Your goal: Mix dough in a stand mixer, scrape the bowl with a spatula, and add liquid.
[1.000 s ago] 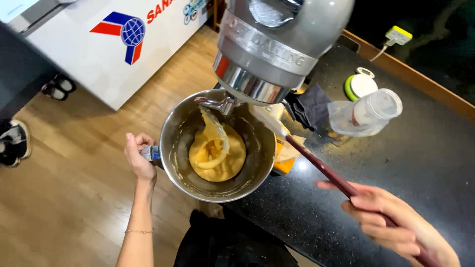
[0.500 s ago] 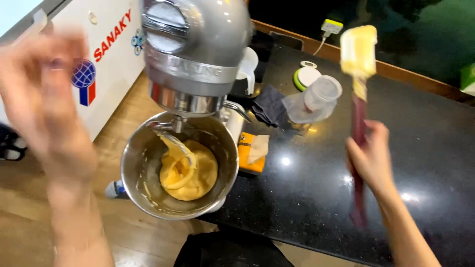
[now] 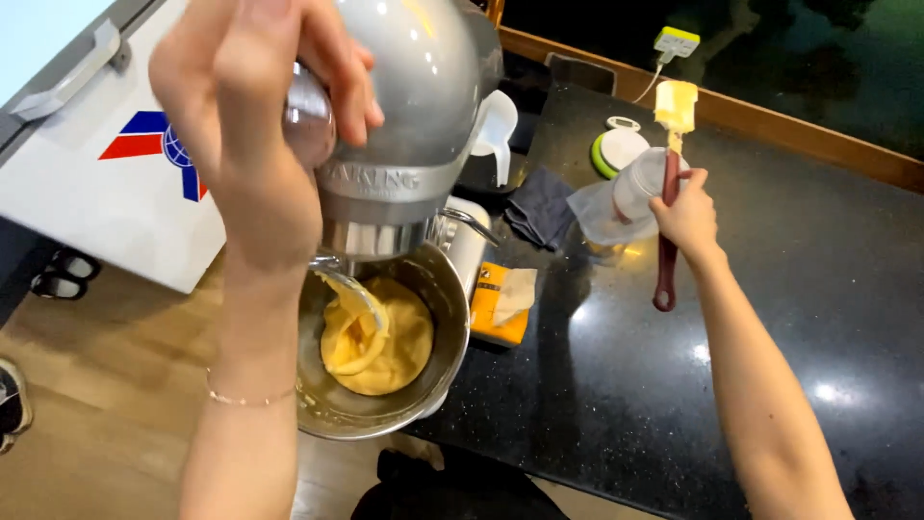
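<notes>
Two hands — left hand (image 3: 255,106) fingers seemingly gripping mixer head (image 3: 414,116), right hand (image 3: 685,214) closed around spatula (image 3: 668,183).

Both forearms bare, no sleeves visible, no gloves. Left hand (image 3: 255,106) has no rings seen; thin chain bracelet (image 3: 248,398) w/ small beads sits on left wrist. Right hand (image 3: 688,217) plain, no watch or jewelry, nails short & unpainted as far as visible.
</notes>
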